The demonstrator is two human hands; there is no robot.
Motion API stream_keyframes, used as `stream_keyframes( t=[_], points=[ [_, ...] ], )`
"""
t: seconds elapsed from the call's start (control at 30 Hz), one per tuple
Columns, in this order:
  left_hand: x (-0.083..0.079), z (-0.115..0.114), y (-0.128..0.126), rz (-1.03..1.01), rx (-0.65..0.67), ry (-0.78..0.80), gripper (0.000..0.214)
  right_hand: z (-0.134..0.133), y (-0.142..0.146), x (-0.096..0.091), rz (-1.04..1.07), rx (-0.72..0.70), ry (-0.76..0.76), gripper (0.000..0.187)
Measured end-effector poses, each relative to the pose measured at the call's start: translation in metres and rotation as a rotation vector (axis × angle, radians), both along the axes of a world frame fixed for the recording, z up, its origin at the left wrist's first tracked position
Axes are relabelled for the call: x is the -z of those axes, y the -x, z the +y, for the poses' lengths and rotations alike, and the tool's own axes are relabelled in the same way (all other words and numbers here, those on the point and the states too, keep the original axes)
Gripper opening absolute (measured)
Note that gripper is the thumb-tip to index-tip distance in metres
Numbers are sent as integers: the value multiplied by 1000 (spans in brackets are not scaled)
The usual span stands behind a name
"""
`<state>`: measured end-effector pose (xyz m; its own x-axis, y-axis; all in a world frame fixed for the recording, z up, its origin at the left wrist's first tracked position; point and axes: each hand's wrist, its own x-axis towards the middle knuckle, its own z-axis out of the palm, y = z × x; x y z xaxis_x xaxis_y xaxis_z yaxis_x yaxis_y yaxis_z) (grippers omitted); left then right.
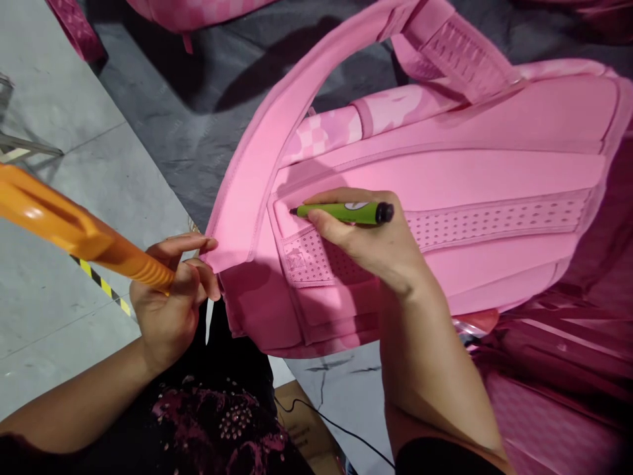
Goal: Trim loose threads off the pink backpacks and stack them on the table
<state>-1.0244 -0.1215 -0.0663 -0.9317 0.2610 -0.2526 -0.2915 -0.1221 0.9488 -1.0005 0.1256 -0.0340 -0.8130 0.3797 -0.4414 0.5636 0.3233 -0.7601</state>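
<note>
"On the grey cloth (pixel 163 132), near the table's edge: one pink backpack (pixel 469 165), back panel upward, shoulder strap (pixel 257 178) arching along its far side. What occupies the hands?"

"Right hand (pixel 373 244): closed around one green marker (pixel 353 212), thumb and fingers toward the dark tip, black end toward the wrist. Tip at the left end of the panel, just beyond a small perforated patch (pixel 316 257); whether it touches the fabric, I cannot tell"

"And the left?"

"Left hand (pixel 171 310): two holdings. First, one orange tool (pixel 93 241), ribbed end in the grip, the rest reaching out above the floor (pixel 44 336). Second, the lower end of the strap, pinched at the fingertips. Just below those, one narrow white strip (pixel 208 323), pointing down"

"Surrounding stock?"

"One pink bag (pixel 198 12) at the far side, partly cut off; darker pink goods (pixel 558 402) at right; yellow-and-black tape (pixel 101 284) along the floor; one black cable (pixel 341 427) below the backpack"
</note>
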Motion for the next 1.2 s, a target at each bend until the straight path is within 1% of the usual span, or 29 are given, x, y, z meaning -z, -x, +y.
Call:
stream_keyframes(
  t=[0.07, 0.17, 0.23, 0.37, 0.43, 0.53, 0.63, 0.73, 0.83, 0.97, 1.1, 1.2],
  points=[
    [-1, 0, 0, -14, 6, -23, 22, 4, -1, 0, -5, 1, 17, 4],
    [-3, -1, 1, -23, 3, -23, 18, 10, -3, 3, 40, 99, 6, 9],
    [-1, -2, 2, -19, -11, -20, 20, 9, -4, 4, 49, 123, 15, 12],
    [3, -2, 3, 7, -21, -17, 22, 2, -1, 1, 5, 40, 7, 12],
    [3, -2, 3, 13, -22, 0, 22, 0, 1, -2, -5, 20, -17, 10],
    [2, -2, 4, 10, -13, 9, 20, 0, 3, -4, 6, 32, -31, 10],
    [1, -2, 4, 2, 6, -1, 19, 1, 3, -4, -10, 10, 2, 9],
    [1, -3, 4, 4, -1, -1, 20, 1, 4, -3, 9, 39, 2, 4],
    [0, -2, 4, -13, -4, 17, 20, 1, 5, -3, -17, -6, 23, 1],
    [-1, -2, 4, -10, -4, 28, 18, 2, 5, -2, 11, 34, 8, 1],
    [-1, -2, 4, 8, 11, 33, 20, 2, 4, -2, -20, -2, 23, 3],
    [-1, -2, 5, 15, 12, 35, 22, 1, 4, -1, 8, 48, 2, 3]
  ],
)
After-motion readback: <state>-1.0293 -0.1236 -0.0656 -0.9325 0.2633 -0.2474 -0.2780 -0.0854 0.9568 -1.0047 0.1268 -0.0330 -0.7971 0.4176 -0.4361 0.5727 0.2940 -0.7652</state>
